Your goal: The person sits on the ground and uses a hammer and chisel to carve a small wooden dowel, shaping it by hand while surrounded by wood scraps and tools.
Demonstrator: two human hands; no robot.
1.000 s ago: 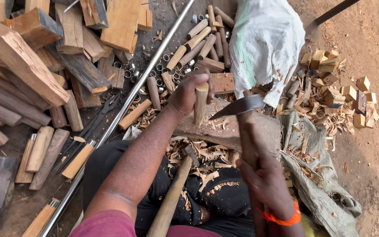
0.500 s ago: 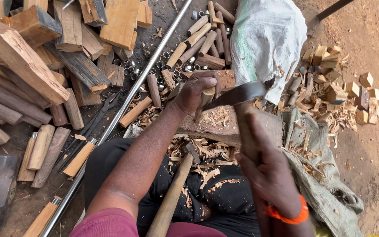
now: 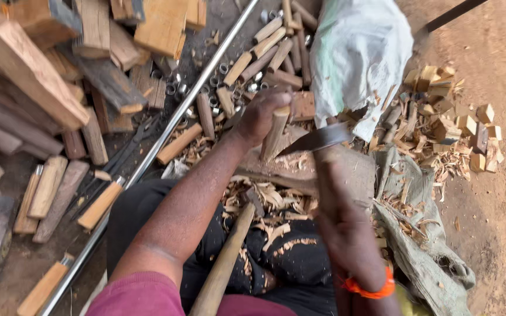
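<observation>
— Wooden shavings point(image 3: 270, 202) lie thick on the person's dark lap, nearest of all, don't they?

— Yes, and a long round pole point(image 3: 222, 266) leans up across that lap, nearer than the chopping block point(image 3: 346, 169).

— What is the right hand point(image 3: 338, 219) doing?

— It is closed tight round the handle of a broad knife point(image 3: 317, 139), with an orange band on the wrist. The blade lies across the near side of the block, its edge touching the peg.

— And the left hand point(image 3: 262, 114)?

— Its fingers are wrapped round the top of a short wooden peg point(image 3: 273, 136), which stands nearly upright on the block with its lower end resting on it.

— What sits left of the block?

— A shiny metal rod point(image 3: 165, 137) runs slantwise over the ground. Beyond it lie finished handles with metal rings point(image 3: 42, 187) and a heap of rough timber offcuts point(image 3: 42, 76).

— And behind the block?

— More cut pegs point(image 3: 265, 50) and small metal rings, then a pale sack point(image 3: 358, 55) just behind it.

— To the right of the block?

— A grey cloth point(image 3: 423, 251) spread on the ground, and farther out small pale wood chunks point(image 3: 458, 123) scattered over the bare earth.
</observation>
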